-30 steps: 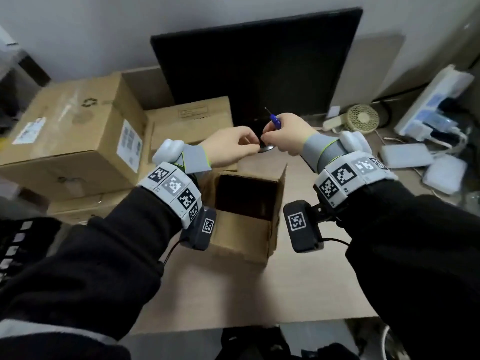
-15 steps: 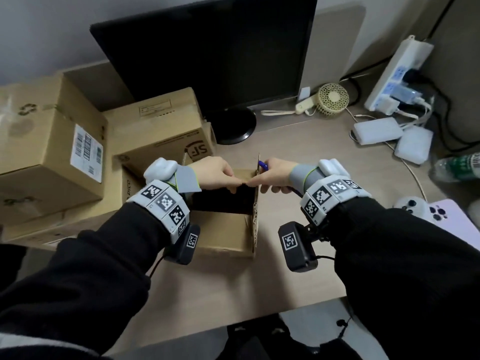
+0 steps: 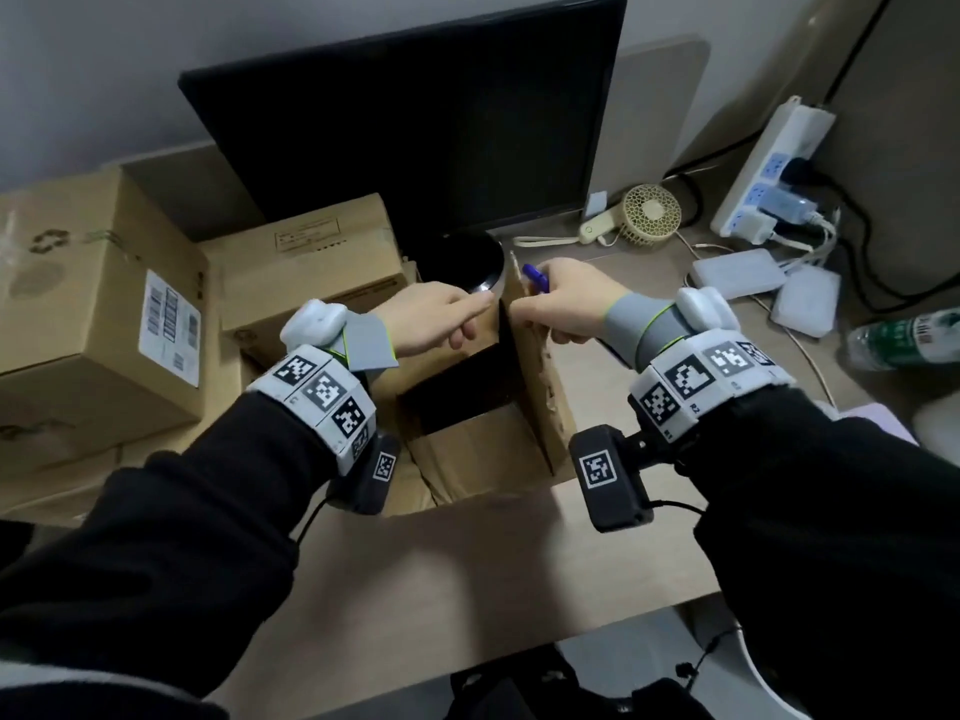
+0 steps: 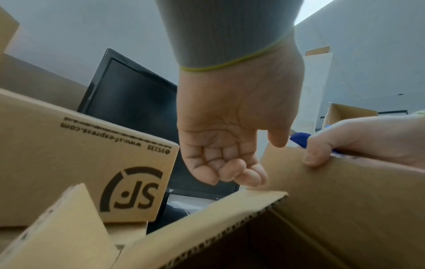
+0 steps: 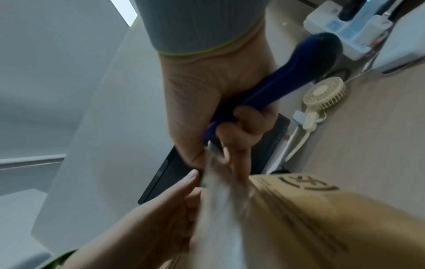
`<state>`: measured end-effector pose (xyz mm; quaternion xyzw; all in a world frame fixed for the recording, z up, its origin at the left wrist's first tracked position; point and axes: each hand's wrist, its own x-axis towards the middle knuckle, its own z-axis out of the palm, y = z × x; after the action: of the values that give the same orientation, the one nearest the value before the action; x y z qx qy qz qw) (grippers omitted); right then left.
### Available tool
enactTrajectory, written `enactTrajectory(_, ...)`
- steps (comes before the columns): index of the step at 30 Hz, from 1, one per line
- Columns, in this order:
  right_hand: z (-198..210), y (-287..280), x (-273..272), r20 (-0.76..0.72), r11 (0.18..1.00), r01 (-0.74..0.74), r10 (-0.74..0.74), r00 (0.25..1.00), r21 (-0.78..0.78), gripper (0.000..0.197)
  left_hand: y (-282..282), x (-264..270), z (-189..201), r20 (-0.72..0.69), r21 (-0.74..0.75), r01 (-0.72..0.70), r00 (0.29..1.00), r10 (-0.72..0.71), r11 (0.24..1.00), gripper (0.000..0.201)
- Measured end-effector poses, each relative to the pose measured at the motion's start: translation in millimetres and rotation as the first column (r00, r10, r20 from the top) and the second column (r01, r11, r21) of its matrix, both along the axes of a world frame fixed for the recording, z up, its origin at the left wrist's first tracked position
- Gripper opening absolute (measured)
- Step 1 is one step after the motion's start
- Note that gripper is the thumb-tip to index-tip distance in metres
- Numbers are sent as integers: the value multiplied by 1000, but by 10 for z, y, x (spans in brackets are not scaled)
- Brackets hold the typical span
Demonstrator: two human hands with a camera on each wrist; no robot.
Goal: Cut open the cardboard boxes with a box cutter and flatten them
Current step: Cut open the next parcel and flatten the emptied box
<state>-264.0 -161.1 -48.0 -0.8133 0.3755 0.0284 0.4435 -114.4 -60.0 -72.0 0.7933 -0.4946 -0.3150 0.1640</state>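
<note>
An open brown cardboard box [image 3: 467, 449] stands on the desk in front of me, its right wall [image 3: 540, 387] upright. My right hand [image 3: 566, 304] grips a blue box cutter [image 3: 535, 278] at the far top end of that wall. In the right wrist view the cutter's handle [image 5: 299, 72] lies across the palm, and the blade end is blurred against the cardboard. My left hand [image 3: 457, 324] is inside the far right corner. Its curled fingers [image 4: 241, 174] and thumb pinch the end of the wall, close to the right thumb [image 4: 315, 156].
A black monitor [image 3: 415, 122] and its round base [image 3: 462, 267] stand just behind the box. Sealed cardboard boxes [image 3: 93, 314] are stacked at the left. A hand fan [image 3: 649, 215], power strip [image 3: 769, 168], white adapters [image 3: 737, 275] and a bottle [image 3: 904, 340] lie at the right.
Both hands came down from in front of the monitor to the box's right wall. They now sit at its far end, the cutter against the cardboard.
</note>
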Motion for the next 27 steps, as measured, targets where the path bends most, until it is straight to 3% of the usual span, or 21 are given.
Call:
enactTrajectory(3, -32, 180, 30, 83, 994, -56, 48, 995, 91, 27, -76, 52, 60, 53, -60, -14, 998, 17, 998, 48)
enactTrajectory(8, -168, 320, 42, 110, 958, -76, 47, 993, 278, 6, -31, 211, -101, -48, -51, -101, 994, 98, 994, 39)
enactTrajectory(10, -236, 256, -6, 128, 973, -5, -25, 991, 232, 6, 55, 269, -145, -38, -73, -154, 988, 152, 985, 32)
enactTrajectory(13, -427, 91, -87, 84, 983, 179, -182, 980, 33, 7, 258, 450, -175, -22, -89, -213, 977, 212, 973, 30)
enactTrajectory(16, -604, 98, -108, -60, 983, 155, -150, 987, 101, 22, 547, 743, -185, -13, -6, -243, 970, 243, 970, 35)
enactTrajectory(20, -772, 348, -2, -139, 966, 59, -24, 990, 253, 31, 956, 951, -136, 179, 179, -139, 978, 107, 974, 43)
enactTrajectory(24, -894, 609, 157, -155, 935, 6, 53, 987, 356, 27, 1173, 927, -173, 369, 433, -82, 925, -94, 898, 51)
enactTrajectory(27, -961, 713, 272, -115, 923, 9, 38, 993, 384, 14, 1185, 867, -137, 388, 361, -42, 915, -109, 931, 86)
